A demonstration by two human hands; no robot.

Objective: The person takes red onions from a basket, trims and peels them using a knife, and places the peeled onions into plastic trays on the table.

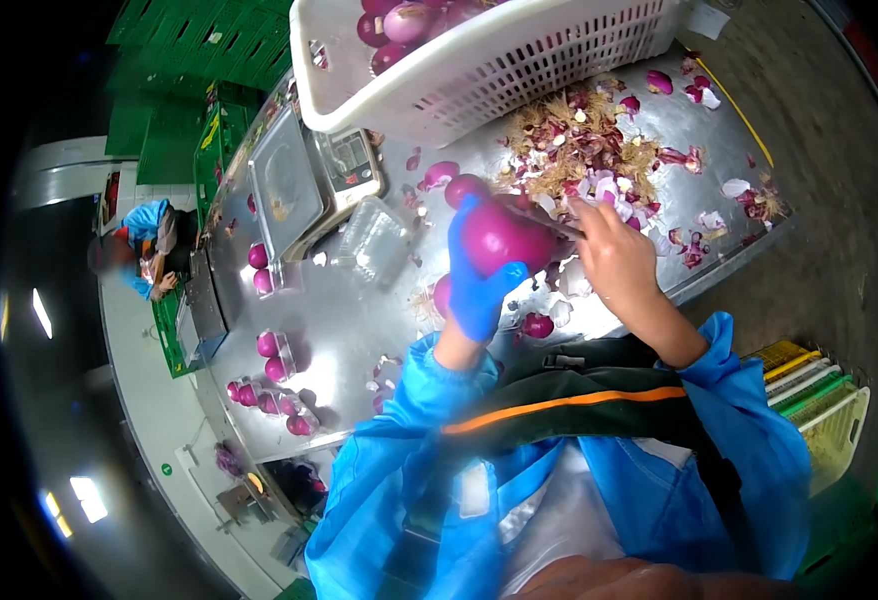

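Observation:
My left hand, in a blue glove, is wrapped round a large peeled red onion above the metal table. My bare right hand is closed on a knife, whose blade reaches toward the onion's upper right side. Part of the blade is blurred, and I cannot tell whether it cuts into the onion. Just beyond my left hand lies another red onion. A small red onion rests on the table below my hands. Dry roots and skins are heaped beyond my right hand.
A white slotted basket of onions stands at the table's far side. Left of it are a scale and a clear plastic tray. Packed onions sit on the metal table. Another person works at far left.

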